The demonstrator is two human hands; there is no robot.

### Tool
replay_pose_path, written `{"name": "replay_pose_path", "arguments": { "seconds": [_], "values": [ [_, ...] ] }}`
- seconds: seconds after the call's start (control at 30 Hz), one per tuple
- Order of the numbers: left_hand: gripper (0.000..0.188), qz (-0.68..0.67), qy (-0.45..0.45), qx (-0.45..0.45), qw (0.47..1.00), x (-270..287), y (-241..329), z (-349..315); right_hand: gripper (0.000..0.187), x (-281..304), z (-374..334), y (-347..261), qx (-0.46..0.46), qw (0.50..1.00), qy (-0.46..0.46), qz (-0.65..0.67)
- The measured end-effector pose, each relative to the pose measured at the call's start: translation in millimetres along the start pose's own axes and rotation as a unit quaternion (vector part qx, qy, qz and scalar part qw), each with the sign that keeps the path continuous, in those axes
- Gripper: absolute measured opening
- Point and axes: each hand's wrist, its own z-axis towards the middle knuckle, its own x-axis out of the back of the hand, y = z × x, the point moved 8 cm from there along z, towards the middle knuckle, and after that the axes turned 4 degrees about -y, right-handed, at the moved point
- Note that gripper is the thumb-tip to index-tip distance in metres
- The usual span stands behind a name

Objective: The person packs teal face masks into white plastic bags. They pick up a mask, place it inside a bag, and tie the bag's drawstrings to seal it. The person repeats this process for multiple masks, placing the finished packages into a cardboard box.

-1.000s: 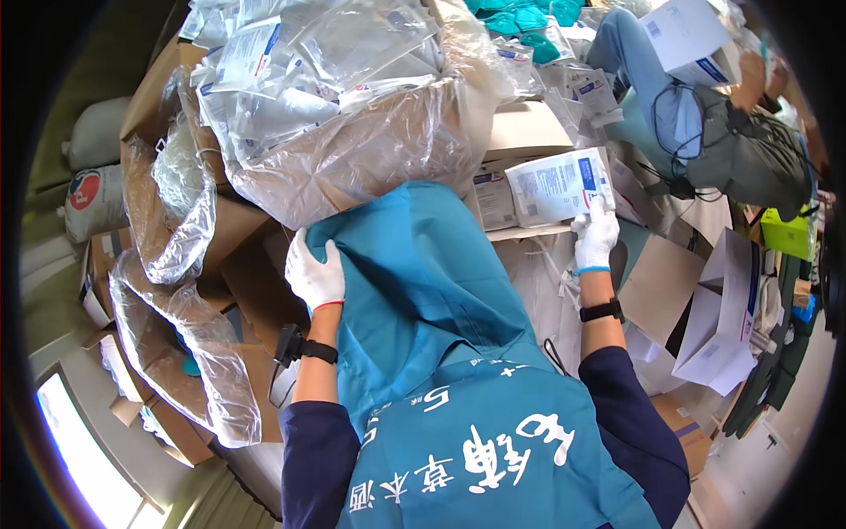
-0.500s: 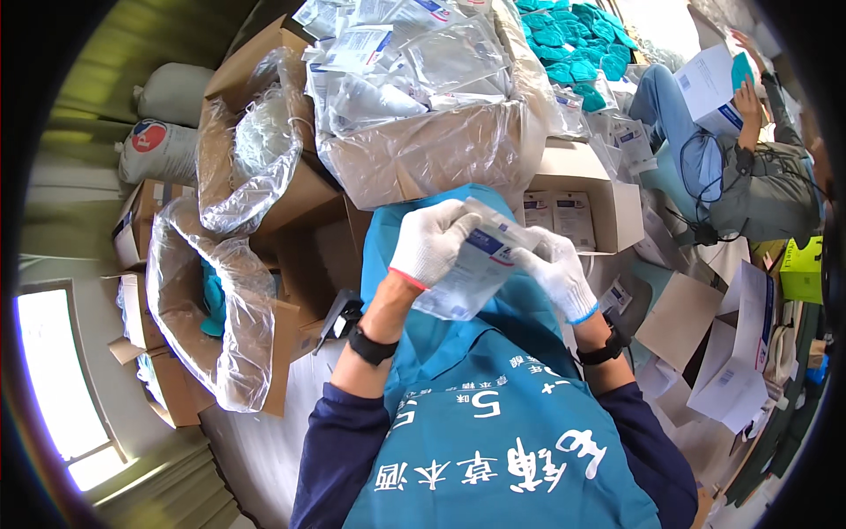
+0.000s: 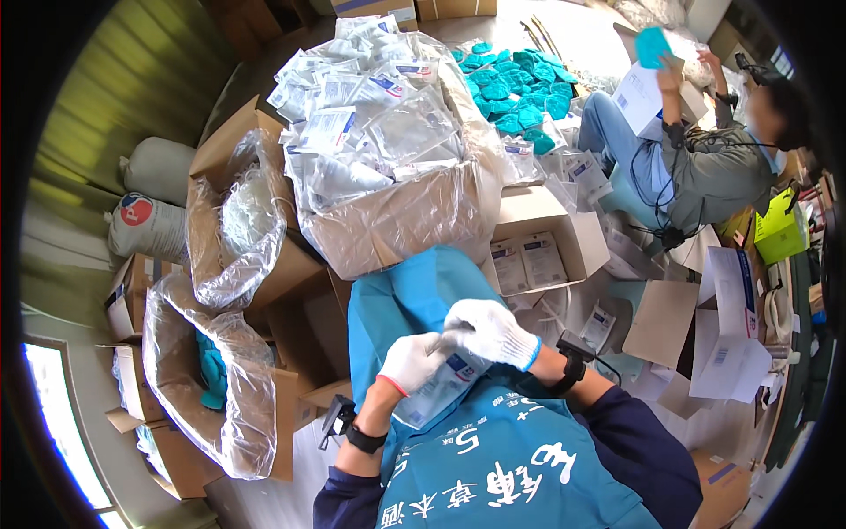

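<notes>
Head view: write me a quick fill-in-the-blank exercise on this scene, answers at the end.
1. The left hand, at the packet, wears a white ____.
2. At the wrist of the right hand, the knitted edge is coloured ____.
3. In the picture, the carton holding upright packets stands to the ____ of the plastic-lined box heaped with packets.
4. Beside the green curtain are ____ sacks.

Missing words: glove; blue; right; two.
</notes>
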Motion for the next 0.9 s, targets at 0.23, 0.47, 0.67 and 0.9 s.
{"name": "replay_pose_path", "arguments": {
  "seconds": [0.23, 0.47, 0.67, 0.9],
  "values": [
    [0.020, 0.139, 0.015, -0.021, 0.990, -9.8, -9.6, -4.3, 0.013, -20.0, -4.1, -3.9, 0.047, 0.996, 0.024, -0.078],
    [0.007, 0.287, 0.144, -0.119, 0.940, 3.8, 20.4, -20.1, 0.019, -25.4, 8.9, 3.4, -0.020, 0.994, 0.079, -0.073],
    [0.014, 0.393, 0.263, -0.342, 0.812, 15.4, 94.7, -56.0, 0.034, -37.0, 32.9, 55.0, -0.119, 0.992, 0.046, -0.006],
    [0.008, 0.170, 0.547, -0.293, 0.766, 66.5, 87.0, -104.6, 0.036, -46.0, 52.8, 86.1, -0.168, 0.919, 0.131, 0.331]
  ]
}}
